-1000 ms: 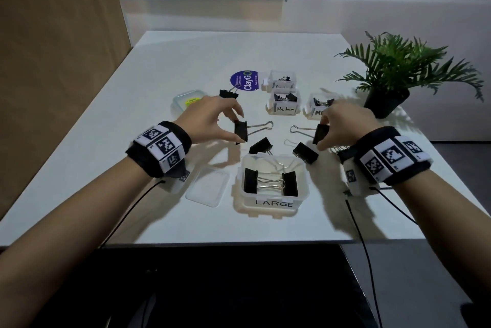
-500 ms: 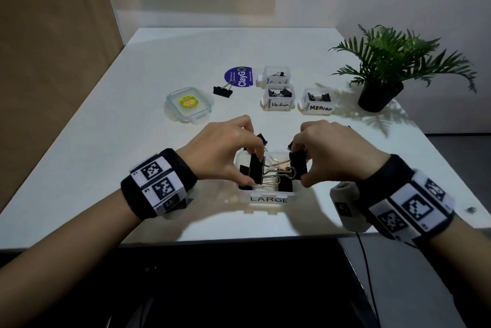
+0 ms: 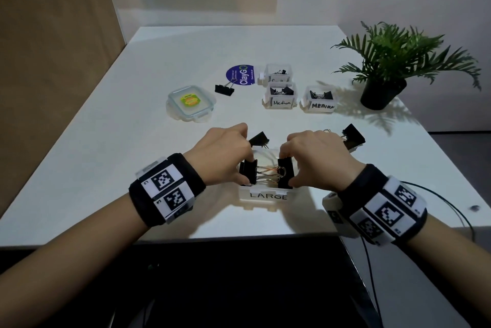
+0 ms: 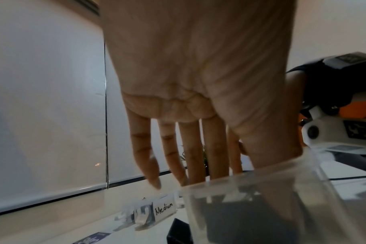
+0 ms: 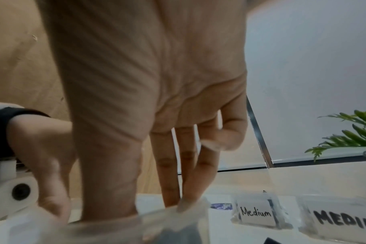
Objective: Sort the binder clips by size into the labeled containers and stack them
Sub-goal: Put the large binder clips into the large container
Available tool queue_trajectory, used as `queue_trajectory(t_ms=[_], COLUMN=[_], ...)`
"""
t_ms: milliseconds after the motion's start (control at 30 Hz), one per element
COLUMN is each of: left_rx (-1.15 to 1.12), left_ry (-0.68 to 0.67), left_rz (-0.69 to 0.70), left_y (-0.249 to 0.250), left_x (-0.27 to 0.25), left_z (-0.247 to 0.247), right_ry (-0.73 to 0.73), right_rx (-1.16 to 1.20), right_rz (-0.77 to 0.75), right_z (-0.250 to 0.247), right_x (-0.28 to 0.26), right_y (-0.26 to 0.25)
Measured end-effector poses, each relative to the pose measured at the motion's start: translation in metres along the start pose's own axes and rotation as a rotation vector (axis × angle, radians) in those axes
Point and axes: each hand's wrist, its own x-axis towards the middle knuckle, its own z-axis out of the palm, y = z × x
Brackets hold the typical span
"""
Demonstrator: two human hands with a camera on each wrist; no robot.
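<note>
Binder clips [image 3: 248, 171] of the large size are sitting inside the clear container marked LARGE [image 3: 268, 196], at the near edge of the white table [image 3: 106, 157]. The left hand [image 3: 221, 153] is pinching a black clip at the left side of this container, and the right hand [image 3: 317, 157] is pinching another black clip [image 3: 285, 172] at the right side; the wire handles are pointing toward each other in the middle. Two more large clips are lying on the table just behind the hands, one [image 3: 259, 138] near the left hand and one [image 3: 353, 136] to the far right. Further away, two containers marked Medium [image 3: 281, 102] and MEDIUM [image 3: 321, 106] are standing side by side, with a smaller container [image 3: 277, 72] behind them. One clip [image 3: 224, 89] is lying beside a blue sticker [image 3: 240, 75], near a closed lidded box [image 3: 190, 101]. A potted plant [image 3: 385, 67] is standing at the far right.
</note>
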Motion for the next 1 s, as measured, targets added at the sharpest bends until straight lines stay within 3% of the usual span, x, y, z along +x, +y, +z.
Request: queue_trajectory(t_ms=[133,467,767,1000], left_rx=[0.022,-0.014,0.147,0.045], left_ry=[-0.090,0.032,-0.093,-0.092], left_rz=[-0.025,-0.016,-0.143,-0.246], left_y=[0.006,0.007,0.015,0.015], left_x=[0.002,0.002,0.003,0.005], left_z=[0.000,0.000,-0.002,0.000], right_ry=[0.017,0.027,0.033,-0.025], right_rx=[-0.036,-0.074,-0.099,-0.074], right_rz=[0.015,0.053,-0.077,-0.126], right_z=[0.008,0.008,0.014,0.015], right_x=[0.001,-0.002,-0.001,-0.001], right_y=[0.001,-0.005,-0.003,0.007])
